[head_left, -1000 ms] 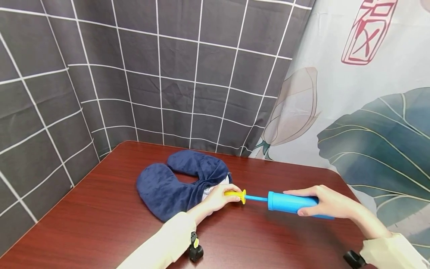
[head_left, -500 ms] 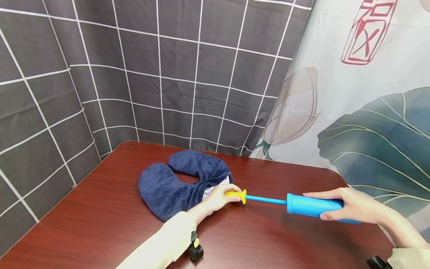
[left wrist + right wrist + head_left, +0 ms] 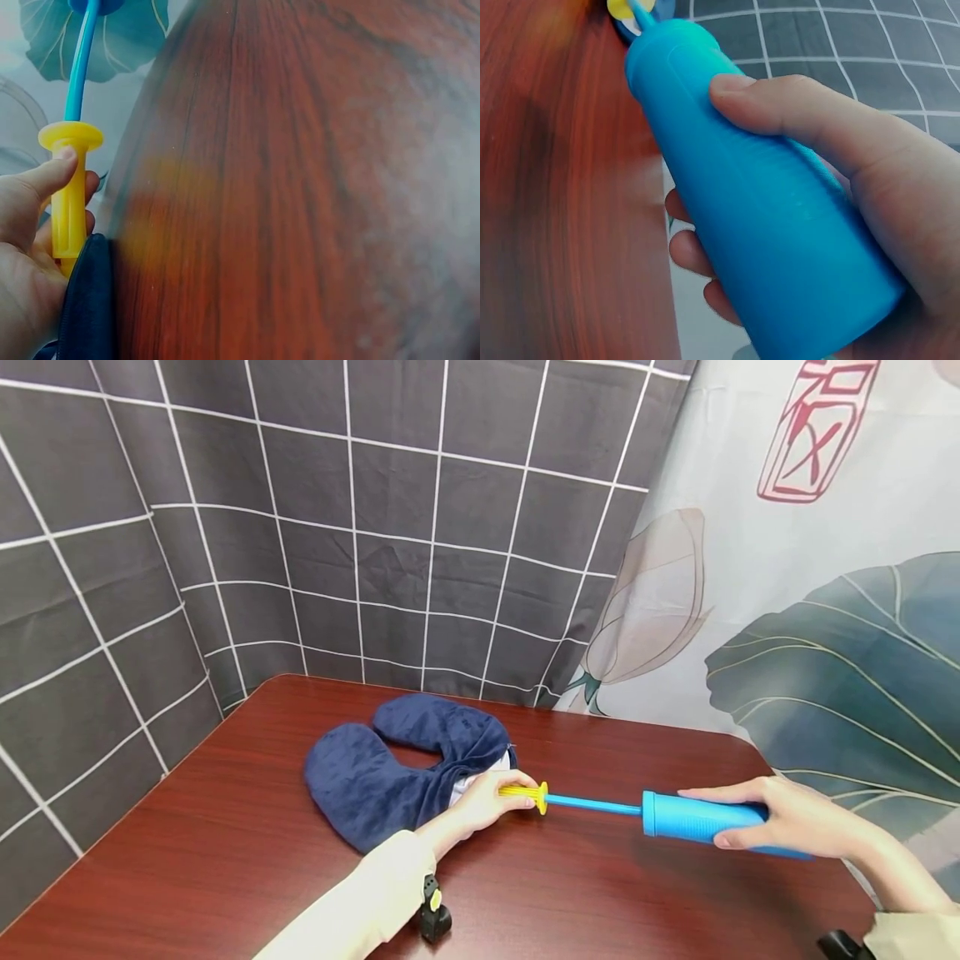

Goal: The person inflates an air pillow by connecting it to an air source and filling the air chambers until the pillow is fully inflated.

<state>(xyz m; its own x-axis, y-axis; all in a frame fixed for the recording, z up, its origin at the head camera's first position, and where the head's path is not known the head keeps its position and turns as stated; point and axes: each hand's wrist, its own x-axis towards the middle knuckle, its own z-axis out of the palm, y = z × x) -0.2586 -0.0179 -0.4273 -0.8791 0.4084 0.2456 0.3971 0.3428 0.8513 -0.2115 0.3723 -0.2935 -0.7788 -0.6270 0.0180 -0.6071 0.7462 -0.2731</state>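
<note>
A blue hand pump [image 3: 705, 818] is stretched between my hands, its thin blue rod [image 3: 592, 805] drawn out of the barrel. My right hand [image 3: 802, 818] is wrapped round the barrel; in the right wrist view the thumb lies along the blue barrel [image 3: 757, 210] with fingers curled beneath. My left hand [image 3: 487, 802] grips the yellow end piece [image 3: 69, 195] on the rod's other end, thumb near its flange. Just behind the left hand lies a navy U-shaped neck pillow [image 3: 375, 785], with a white part [image 3: 461, 789] showing at its opening. The hand hides where the yellow piece meets the pillow.
The reddish-brown wooden table [image 3: 225, 843] carries the pillow. A dark grey gridded cloth [image 3: 390, 527] hangs behind and to the left, and a white leaf-printed curtain [image 3: 750, 568] at the right. Black wrist cameras [image 3: 433, 914] sit at both cuffs.
My right hand has moved right with the blue barrel, drawing more of the rod out, then nearly stopped over the last half second. The left hand and pillow have stayed put.
</note>
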